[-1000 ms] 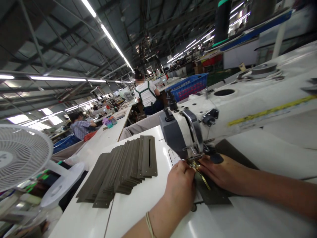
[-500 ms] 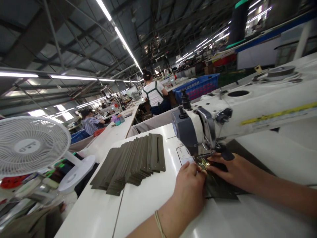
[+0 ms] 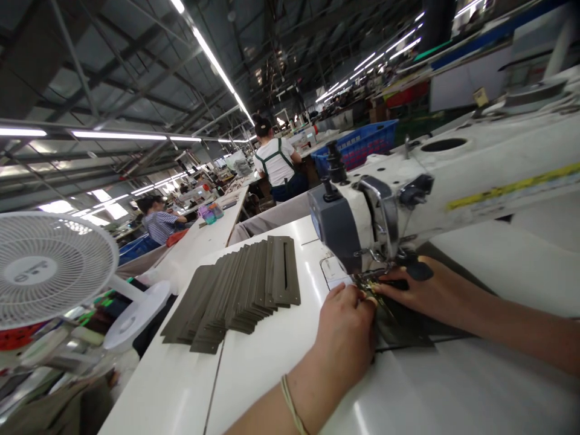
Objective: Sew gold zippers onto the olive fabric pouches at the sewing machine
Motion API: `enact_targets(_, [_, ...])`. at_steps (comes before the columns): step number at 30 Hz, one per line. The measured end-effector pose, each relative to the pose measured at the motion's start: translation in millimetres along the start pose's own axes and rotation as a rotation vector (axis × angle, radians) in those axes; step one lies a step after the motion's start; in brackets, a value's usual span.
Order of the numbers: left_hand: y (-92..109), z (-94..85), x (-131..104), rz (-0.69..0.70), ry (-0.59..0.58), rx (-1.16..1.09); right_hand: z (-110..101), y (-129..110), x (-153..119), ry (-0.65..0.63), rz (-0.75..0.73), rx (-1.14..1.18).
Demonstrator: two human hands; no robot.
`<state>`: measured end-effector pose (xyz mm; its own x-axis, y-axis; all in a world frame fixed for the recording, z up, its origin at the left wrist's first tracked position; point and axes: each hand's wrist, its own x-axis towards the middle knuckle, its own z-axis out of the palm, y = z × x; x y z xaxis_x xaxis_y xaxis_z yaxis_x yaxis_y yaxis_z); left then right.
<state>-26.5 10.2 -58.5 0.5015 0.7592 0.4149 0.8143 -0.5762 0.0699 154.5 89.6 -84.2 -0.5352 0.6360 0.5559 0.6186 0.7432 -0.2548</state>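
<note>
Spreading across the lower frame, white table (image 3: 254, 386): bears the machine, the work and both hands.
Sewing machine (image 3: 489, 163): arm runs in from right edge; head at centre right, directly above the fingertips.
Stack of olive panels (image 3: 235, 290): fanned left of centre, apart from both hands; slot shows in rightmost one.
Dark panel (image 3: 401, 326): flat on the table right of centre, beneath right hand, just right of left hand.
Right hand (image 3: 430, 296): palm down on panel, pointing left; thumb and forefinger parted. Grip at the tips: cannot tell.
Left hand (image 3: 347, 326): lower centre, fingers curled, tips reaching up under the head. Pinching or pressing: cannot tell.
Brass-coloured strip (image 3: 372, 286): between the two sets of fingertips, neither hand clearly nearer; long axis seems to slope down rightward, blurred.
</note>
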Motion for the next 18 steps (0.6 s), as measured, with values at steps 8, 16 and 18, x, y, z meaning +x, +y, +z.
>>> enact_targets(8, [-1,-0.1,2,-0.02,-0.072,0.035,1,-2,8,-0.009,0.046,-0.197])
enact_targets(16, [12,2.6,-9,-0.022,-0.028,0.017,-17,-40,-44,0.136,-0.276,-0.072])
enact_targets(18, [15,3.0,-12,-0.006,-0.009,-0.005,-18,-46,-55,0.149,-0.252,-0.029])
